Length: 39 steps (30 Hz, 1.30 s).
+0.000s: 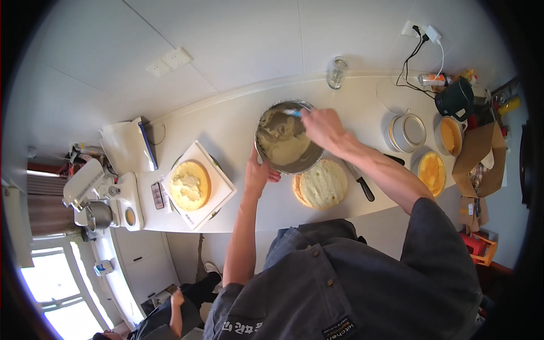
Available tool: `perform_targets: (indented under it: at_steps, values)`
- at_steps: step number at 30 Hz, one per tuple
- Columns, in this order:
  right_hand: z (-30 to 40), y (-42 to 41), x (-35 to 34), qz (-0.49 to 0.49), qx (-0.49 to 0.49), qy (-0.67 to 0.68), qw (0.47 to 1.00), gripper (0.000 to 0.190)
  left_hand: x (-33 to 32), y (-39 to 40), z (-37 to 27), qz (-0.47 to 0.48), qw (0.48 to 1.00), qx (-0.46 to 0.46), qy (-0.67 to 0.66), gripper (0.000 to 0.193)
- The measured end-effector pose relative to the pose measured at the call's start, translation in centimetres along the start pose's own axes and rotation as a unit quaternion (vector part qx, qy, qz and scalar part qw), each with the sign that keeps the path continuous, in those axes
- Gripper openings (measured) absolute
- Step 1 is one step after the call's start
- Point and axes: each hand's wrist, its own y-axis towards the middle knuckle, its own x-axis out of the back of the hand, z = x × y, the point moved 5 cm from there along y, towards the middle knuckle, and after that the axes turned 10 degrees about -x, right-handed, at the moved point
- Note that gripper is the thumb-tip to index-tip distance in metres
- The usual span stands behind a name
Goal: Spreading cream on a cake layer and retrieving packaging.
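A metal mixing bowl (318,163) holding pale cream (282,146) tilts over the counter. My left hand (258,172) grips its lower left rim. Inside the bowl's upper right, my right hand (321,129) is shut on a spatula (293,112), whose light blue part shows; its blade is partly hidden. Just below the bowl lies a round sponge cake layer (325,185), stacked on another. To the left, a cake layer (203,182) topped with a mound of cream (187,189) sits on a white square board (221,189). A knife with a black handle (365,190) lies right of the stacked sponge.
A stand mixer (131,199) and a phone (157,196) are at the left. Cake tins (410,131), filled tins (432,174), a dark green kettle (454,100) and a cardboard box (478,148) stand right. A glass jar (337,74) is near the wall. Another person (170,316) is lower left.
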Motion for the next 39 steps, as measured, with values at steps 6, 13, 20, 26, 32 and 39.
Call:
perform_targets:
  at_steps: [6,13,20,26,32,39]
  values:
    - [4.2,-5.1,-1.4,-0.013,0.356,-0.110,0.928,0.011,0.9,0.2,1.5,0.012,0.999,0.027,-0.019,0.062]
    - [2.9,-1.6,-1.1,-0.069,0.260,-0.090,0.959,0.014,-0.6,-0.4,0.5,0.010,1.000,-0.002,-0.001,0.066]
    - [1.4,-3.5,-1.7,0.002,0.320,-0.134,0.938,0.013,0.1,-0.4,2.1,0.007,1.000,-0.008,-0.005,0.075]
    - [1.1,-3.8,-3.0,0.031,0.217,-0.080,0.972,0.011,-0.9,-0.6,1.4,-0.015,1.000,-0.025,0.012,0.076]
    - [-1.9,-3.5,-0.3,0.098,0.078,-0.035,0.991,0.025,-1.3,0.3,0.6,0.009,0.998,-0.038,0.057,0.078]
    - [-8.3,-5.0,-1.1,0.025,-0.109,0.269,0.957,0.057,0.7,1.7,-1.6,0.003,0.999,-0.031,0.032,0.080]
